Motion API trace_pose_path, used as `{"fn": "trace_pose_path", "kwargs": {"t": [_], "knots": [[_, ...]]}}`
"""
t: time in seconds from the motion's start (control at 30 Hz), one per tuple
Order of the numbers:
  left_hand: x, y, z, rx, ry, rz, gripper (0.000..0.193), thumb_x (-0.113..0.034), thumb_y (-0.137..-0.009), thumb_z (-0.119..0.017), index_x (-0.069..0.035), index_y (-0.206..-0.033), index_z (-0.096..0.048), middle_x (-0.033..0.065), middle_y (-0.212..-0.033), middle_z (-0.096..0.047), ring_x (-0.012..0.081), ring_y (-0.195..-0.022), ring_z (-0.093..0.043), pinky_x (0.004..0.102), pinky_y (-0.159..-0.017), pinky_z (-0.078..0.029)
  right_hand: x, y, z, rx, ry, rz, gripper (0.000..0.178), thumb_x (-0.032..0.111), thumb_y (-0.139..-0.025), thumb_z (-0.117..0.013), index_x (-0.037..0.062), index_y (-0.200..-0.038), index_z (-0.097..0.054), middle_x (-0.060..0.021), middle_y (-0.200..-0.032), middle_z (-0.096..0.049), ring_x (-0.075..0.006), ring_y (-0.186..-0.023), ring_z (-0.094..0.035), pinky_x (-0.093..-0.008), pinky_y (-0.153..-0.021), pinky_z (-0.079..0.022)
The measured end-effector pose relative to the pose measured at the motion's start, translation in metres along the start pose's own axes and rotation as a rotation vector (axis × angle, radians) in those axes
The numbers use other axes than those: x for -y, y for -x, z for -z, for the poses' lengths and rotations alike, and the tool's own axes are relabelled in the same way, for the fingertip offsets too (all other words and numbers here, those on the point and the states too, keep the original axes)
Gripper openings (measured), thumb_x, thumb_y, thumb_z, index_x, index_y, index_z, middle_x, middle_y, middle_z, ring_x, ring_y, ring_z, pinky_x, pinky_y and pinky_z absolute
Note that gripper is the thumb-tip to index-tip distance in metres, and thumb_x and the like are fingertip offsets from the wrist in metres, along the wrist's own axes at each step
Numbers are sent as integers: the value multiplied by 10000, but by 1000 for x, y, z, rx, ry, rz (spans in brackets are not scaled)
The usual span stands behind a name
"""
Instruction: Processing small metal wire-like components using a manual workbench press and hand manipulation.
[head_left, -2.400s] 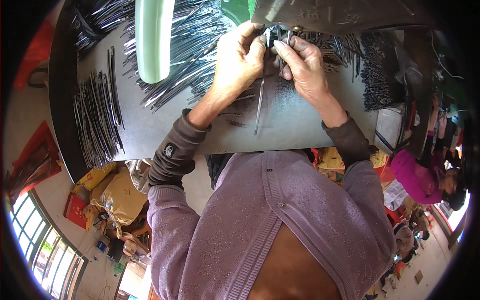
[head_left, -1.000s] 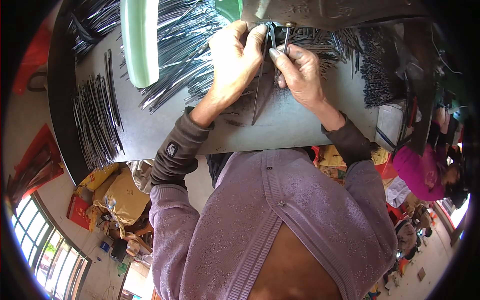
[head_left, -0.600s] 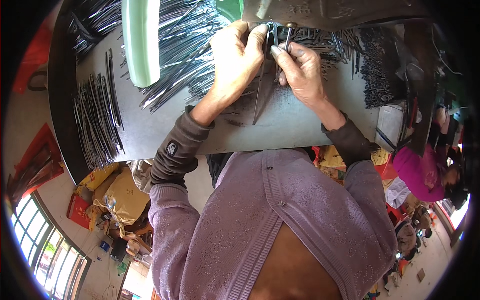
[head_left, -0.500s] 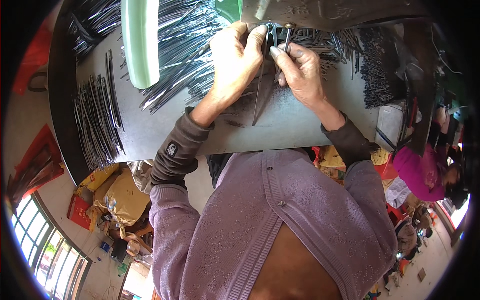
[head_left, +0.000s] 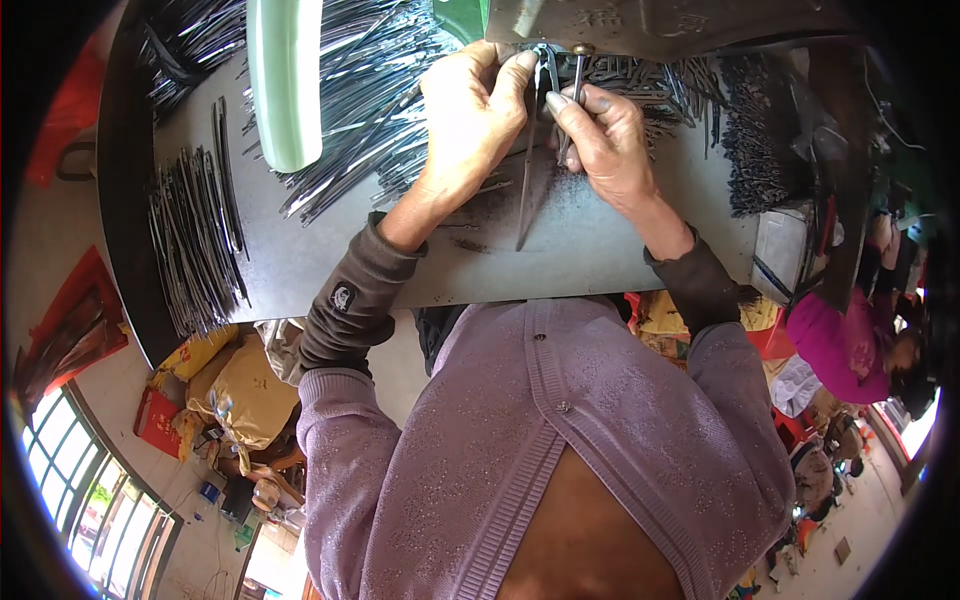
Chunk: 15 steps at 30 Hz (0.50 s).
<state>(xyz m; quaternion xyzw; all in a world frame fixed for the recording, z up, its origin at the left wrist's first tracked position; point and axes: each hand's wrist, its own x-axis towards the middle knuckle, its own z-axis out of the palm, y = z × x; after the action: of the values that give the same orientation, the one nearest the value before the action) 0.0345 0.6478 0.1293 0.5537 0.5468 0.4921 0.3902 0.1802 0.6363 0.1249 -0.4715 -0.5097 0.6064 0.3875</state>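
Note:
At the far middle of the work table, my left hand is closed, thumb and finger pinching a thin dark strip near its upper end. The strip's lower end points toward me over the grey tabletop. Just right of it, my right hand is closed around a slim metal rod, whose top meets a rounded brass-coloured knob. Both hands work right below the edge of a brown metal machine housing. What lies between the fingertips is partly hidden.
Long dark strips lie heaped left of my hands, with another row at the table's left. A pale green curved guard rises over the heap. Short dark pieces are stacked at right. Someone in magenta is at far right.
The strip's lower end has swung slightly to the right. My right hand has shifted a little right and down, while my left hand stays nearly in place.

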Motion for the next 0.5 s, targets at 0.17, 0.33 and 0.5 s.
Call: {"fn": "trace_pose_path", "kwargs": {"t": [0.17, 0.33, 0.5], "knots": [[-18, -4, 6, 197, 310, 425, 205, -230, -841, -564, -50, -745, -567, 0, -603, -547, 69, -432, -493, 197, -377, -348, 6, 0, 13, 107, -180, -169, 178, 188, -857, -550, 48, -753, -587, 35, -588, -519, -14, -440, -412, -164, -387, -332], [-15, 2, 5, 149, 231, 260, 198, -124, -837, -547, -9, -679, -520, 19, -505, -503, 60, -382, -437, 214, -350, -340, 15, 20, 1, -45, -183, -1, 163, 157, -871, -532, -3, -859, -561, -29, -719, -562, -74, -550, -536, -196, -473, -448], [-10, 51, 14, 187, 245, 347, 155, -101, -844, -516, -16, -715, -512, 41, -557, -513, 68, -490, -480, 225, -392, -364, 15, 34, -10, 51, -185, 160, 219, 161, -920, -421, -44, -917, -500, -115, -848, -557, -164, -713, -610, -278, -620, -533]]}}
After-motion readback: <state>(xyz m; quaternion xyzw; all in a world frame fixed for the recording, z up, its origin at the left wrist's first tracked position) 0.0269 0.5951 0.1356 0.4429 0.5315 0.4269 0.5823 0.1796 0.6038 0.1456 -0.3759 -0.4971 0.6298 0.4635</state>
